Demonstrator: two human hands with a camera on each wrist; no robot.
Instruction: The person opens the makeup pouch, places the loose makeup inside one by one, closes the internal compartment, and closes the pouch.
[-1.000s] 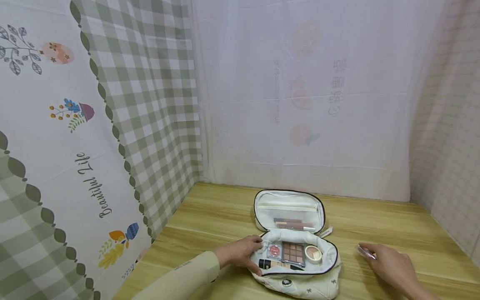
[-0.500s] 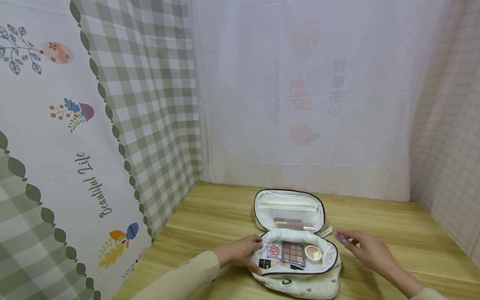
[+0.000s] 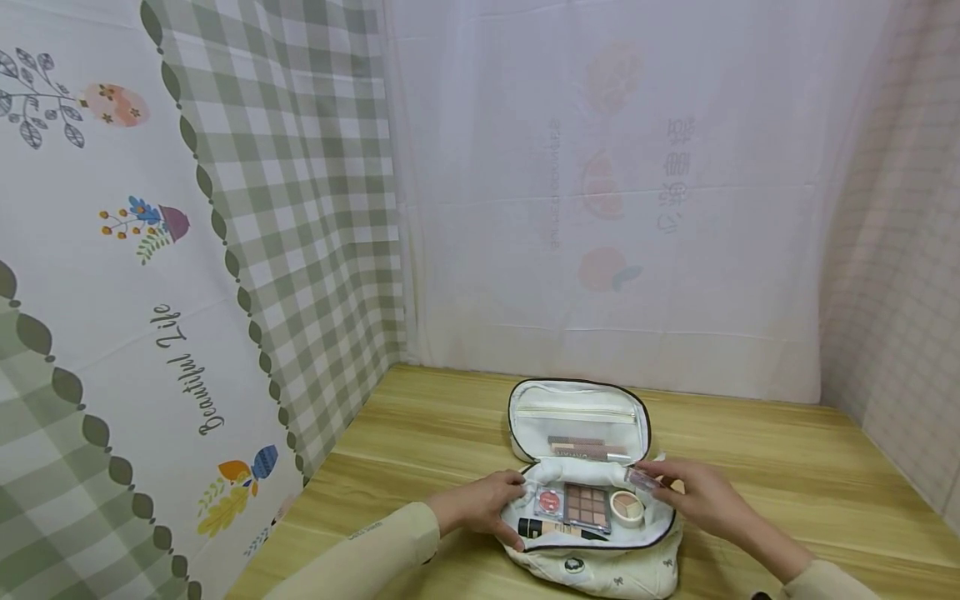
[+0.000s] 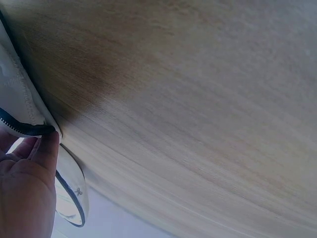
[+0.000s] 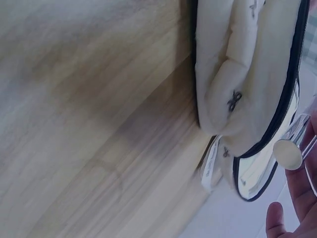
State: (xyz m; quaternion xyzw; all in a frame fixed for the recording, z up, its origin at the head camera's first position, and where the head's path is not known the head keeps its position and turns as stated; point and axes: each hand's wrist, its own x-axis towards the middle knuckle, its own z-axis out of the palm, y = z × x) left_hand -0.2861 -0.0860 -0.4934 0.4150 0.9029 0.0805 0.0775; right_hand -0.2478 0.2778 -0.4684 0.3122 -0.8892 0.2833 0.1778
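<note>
A cream makeup bag point(image 3: 600, 575) lies unzipped on the table, its lid point(image 3: 577, 408) folded back. My left hand point(image 3: 480, 508) grips the bag's left rim; in the left wrist view, the left hand point(image 4: 29, 183) has its fingertips at the zipper edge. Over the right back of the opening, my right hand point(image 3: 701, 492) pinches a small clear case point(image 3: 643, 479). The right wrist view shows a beige round disc point(image 5: 287, 154) on this case, beside the right fingers point(image 5: 299, 191). Inside the bag sit an eyeshadow palette point(image 3: 587, 507), a red blush point(image 3: 549, 502), a three-colour round pan point(image 3: 626, 507) and a black-capped tube point(image 3: 551, 528).
Behind the mesh pocket of the lid are some flat brown items point(image 3: 588, 450). A white tag point(image 5: 210, 163) hangs by the bag's hinge. Wood-grain table point(image 3: 435, 425) surrounds the bag, with a checked cloth point(image 3: 300, 167) at the left and a white sheet point(image 3: 487, 250) behind.
My right hand has moved left from the table at the right, carrying the small clear case to above the bag's opening. The left hand and bag have stayed put.
</note>
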